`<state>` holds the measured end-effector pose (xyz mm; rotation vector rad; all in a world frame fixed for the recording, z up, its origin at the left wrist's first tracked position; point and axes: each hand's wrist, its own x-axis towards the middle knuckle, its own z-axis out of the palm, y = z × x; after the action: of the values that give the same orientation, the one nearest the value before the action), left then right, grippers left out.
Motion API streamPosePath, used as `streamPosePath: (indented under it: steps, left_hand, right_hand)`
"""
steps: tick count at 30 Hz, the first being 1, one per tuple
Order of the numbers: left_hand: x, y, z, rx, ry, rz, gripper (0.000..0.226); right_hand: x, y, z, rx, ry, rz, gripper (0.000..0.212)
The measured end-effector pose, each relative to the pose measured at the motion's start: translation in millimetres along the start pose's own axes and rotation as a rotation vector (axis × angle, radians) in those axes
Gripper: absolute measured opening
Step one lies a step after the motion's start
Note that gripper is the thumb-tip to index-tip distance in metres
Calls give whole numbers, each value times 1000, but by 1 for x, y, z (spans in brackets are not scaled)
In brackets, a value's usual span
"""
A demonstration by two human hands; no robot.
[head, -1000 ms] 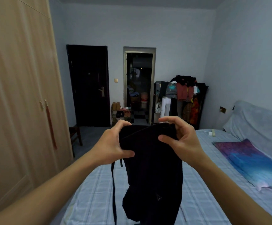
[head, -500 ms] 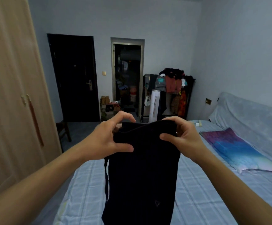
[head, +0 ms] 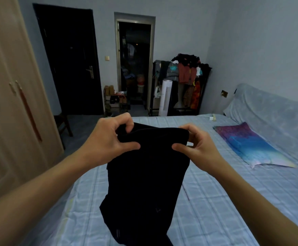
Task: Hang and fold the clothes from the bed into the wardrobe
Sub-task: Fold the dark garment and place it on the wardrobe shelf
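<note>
- The left hand (head: 109, 139) and the right hand (head: 198, 146) are both raised in front of the person, over the bed, each pinching one top corner of a black fabric garment (head: 144, 174).
- On the left hand, the thumb presses the front of the cloth and the curled fingers hook over its upper edge.
- On the right hand, thumb and forefinger nip the other corner, and the remaining fingers are loosely bent behind it.
- The garment is plain and dark, with a thick folded band along the top stretched between the two hands.
- Below the hands it hangs in a long narrowing fall, creased and slightly twisted, and runs out of the bottom of the view. What kind of garment it is cannot be told.
- Beneath the hands and the hanging cloth lies the bed with a pale blue checked sheet (head: 215, 201).
- To the right of the right hand, a purple and blue pillow (head: 247, 144) rests on the sheet.
- Left of the left hand stands the tall light wooden wardrobe (head: 6, 103), its doors closed, with a red tassel (head: 30, 114) hanging from a handle.
- Beyond the hands are a dark closed door (head: 70, 59), an open doorway (head: 135, 64), a crowded clothes rack (head: 185, 75) and a white tower fan (head: 166, 98).
- A wooden chair (head: 63, 121) stands on the floor between the wardrobe and the bed.
</note>
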<state>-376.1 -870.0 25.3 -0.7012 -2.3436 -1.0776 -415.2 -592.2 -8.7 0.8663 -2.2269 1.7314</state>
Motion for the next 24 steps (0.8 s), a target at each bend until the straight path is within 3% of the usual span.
streamPosePath:
  steps: [6,9,16,24]
  left_hand:
    - [9,9,4,96,-163,-88,62]
    - [14,19,7,194,-163,-117,67]
    - [34,49,32,602,-65,97,45]
    - [54,22,58,447,-289,77,49]
  right_hand:
    - [3,1,-12,-335,-11,-144,37]
    - [12,-3,-25,-393,20,-267,33]
    - [28,1,-66,-413,28,-381,31]
    - [42,39,-93,-391,-58,-285,35]
